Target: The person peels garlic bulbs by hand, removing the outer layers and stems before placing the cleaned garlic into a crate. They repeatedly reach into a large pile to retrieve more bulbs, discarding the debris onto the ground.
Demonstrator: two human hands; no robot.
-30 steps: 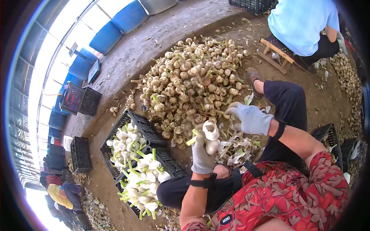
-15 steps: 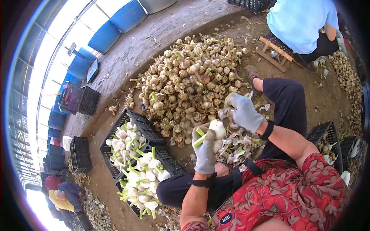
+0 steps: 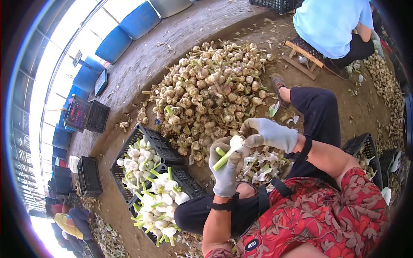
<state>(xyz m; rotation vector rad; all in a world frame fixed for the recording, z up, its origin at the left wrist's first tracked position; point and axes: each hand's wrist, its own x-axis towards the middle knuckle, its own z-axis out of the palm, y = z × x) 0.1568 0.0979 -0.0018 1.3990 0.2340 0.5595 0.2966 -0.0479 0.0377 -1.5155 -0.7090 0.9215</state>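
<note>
My left hand, in a pale work glove, is wrapped round garlic with green stems, a white garlic bulb showing above the fingers. My right hand, gloved too, has its fingers bent against the right side of that bulb; whether it pinches a bit of skin is too small to tell. Beyond both hands lies a large heap of unpeeled garlic. Loose peeled skins lie just below my right hand. Black crates at the left hold clean white garlic with cut green stems.
A person in a light blue shirt sits on a low wooden stool at the upper right. More black crates stand at the right and left. Blue tubs line the far left; other people are at the lower left.
My right hand has come down and in to the bulb, and a piece of skin now lies near the heap's right edge. The bulb in my left hand has tilted, showing its stem.
</note>
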